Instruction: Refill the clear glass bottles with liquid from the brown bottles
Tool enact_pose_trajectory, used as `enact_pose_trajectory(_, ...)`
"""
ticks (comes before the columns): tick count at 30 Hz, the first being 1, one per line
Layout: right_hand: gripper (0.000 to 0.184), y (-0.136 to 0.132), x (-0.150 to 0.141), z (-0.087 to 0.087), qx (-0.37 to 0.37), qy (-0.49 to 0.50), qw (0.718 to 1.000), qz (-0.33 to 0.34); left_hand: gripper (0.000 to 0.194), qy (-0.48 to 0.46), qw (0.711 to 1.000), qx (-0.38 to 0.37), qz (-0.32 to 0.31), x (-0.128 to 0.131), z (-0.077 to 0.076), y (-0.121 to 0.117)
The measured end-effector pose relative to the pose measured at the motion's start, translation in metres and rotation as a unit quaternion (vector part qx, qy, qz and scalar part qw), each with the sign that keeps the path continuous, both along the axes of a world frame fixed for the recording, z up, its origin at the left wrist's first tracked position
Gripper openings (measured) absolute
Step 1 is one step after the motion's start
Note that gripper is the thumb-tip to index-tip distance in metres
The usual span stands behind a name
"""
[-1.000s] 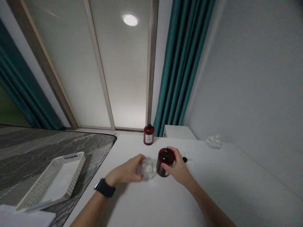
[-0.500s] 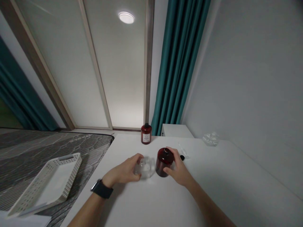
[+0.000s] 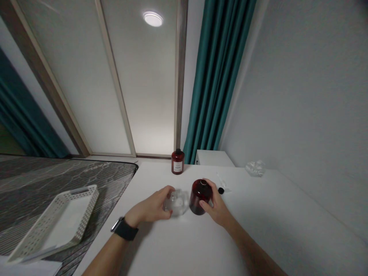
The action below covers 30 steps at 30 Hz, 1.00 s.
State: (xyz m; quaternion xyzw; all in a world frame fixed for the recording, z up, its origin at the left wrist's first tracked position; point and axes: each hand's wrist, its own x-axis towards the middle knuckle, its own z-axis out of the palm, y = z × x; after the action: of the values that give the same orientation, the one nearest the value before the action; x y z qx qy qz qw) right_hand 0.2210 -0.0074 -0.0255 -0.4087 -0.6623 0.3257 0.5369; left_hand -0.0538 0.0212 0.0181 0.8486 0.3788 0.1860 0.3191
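My left hand point(image 3: 156, 205) has its thumb and fingers round the left side of a clear, low bottle point(image 3: 177, 203) on the white table. Close beside it, a dark red bottle point(image 3: 198, 199) with an uncapped neck is gripped from the right by my right hand point(image 3: 217, 205). The two bottles are nearly side by side. Just beyond my right hand lies a small black cap point(image 3: 220, 190), with a thin clear plastic piece point(image 3: 222, 180) near it.
Another dark red bottle point(image 3: 177, 163), with a black cap and white label, stands at the table's point(image 3: 184, 249) far edge. Crumpled clear plastic point(image 3: 255, 168) lies at the back right by the wall. A white perforated basket point(image 3: 89, 211) sits lower, to the left.
Little differs. The dark red bottle and my right hand have barely shifted; both hands keep their hold.
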Motion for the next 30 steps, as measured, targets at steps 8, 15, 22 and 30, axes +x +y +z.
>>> enact_pose_trajectory(8,0.094,0.003,-0.023,-0.014,-0.055,0.074,0.994,-0.063,0.056,0.003,1.0,-0.007,0.008,0.003,0.003,-0.002)
enact_pose_trajectory(15,0.073,0.007,-0.023,-0.01,-0.032,0.069,0.995,-0.061,0.061,-0.005,1.0,-0.003,0.008,0.004,0.005,-0.004)
enact_pose_trajectory(22,0.075,0.007,-0.021,-0.009,-0.019,0.067,0.996,-0.059,0.076,0.002,0.998,0.024,0.066,0.018,-0.009,-0.002)
enact_pose_trajectory(30,0.081,0.005,-0.026,-0.013,-0.033,0.083,0.994,-0.065,0.073,-0.063,0.992,0.021,0.11,0.035,-0.029,-0.003)
